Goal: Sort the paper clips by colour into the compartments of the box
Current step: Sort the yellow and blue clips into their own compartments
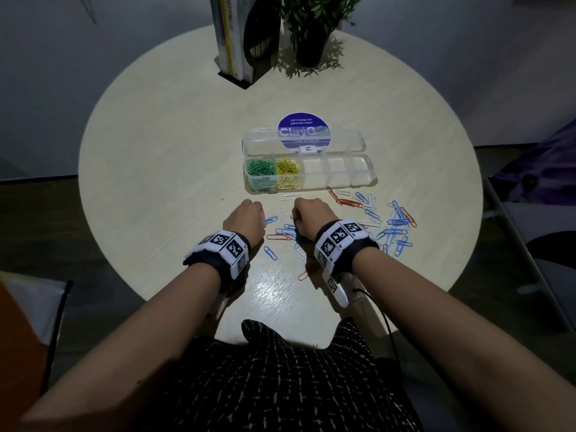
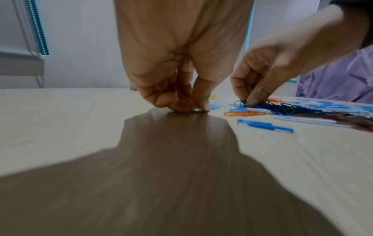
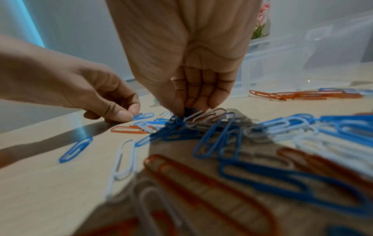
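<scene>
A clear compartment box (image 1: 371, 182) stands open on the round table, with green clips (image 1: 261, 168) in its leftmost compartment and yellow clips (image 1: 287, 167) beside them. Loose blue, white and orange clips (image 1: 396, 219) lie scattered in front of the box. My left hand (image 2: 196, 109) has its fingertips down on the table and pinches the end of a light blue clip (image 3: 143, 116). To its right, my right hand (image 3: 186, 110) pinches a bunch of dark blue clips (image 3: 177, 123) in the pile. Both hands hide their fingertips in the head view.
A potted plant (image 1: 311, 35) and an upright white stand (image 1: 232, 42) are at the table's far edge. A round purple sticker (image 1: 304, 123) lies under the box lid. Orange clips (image 3: 302, 95) lie by the box front. A chair (image 1: 548, 251) stands to the right.
</scene>
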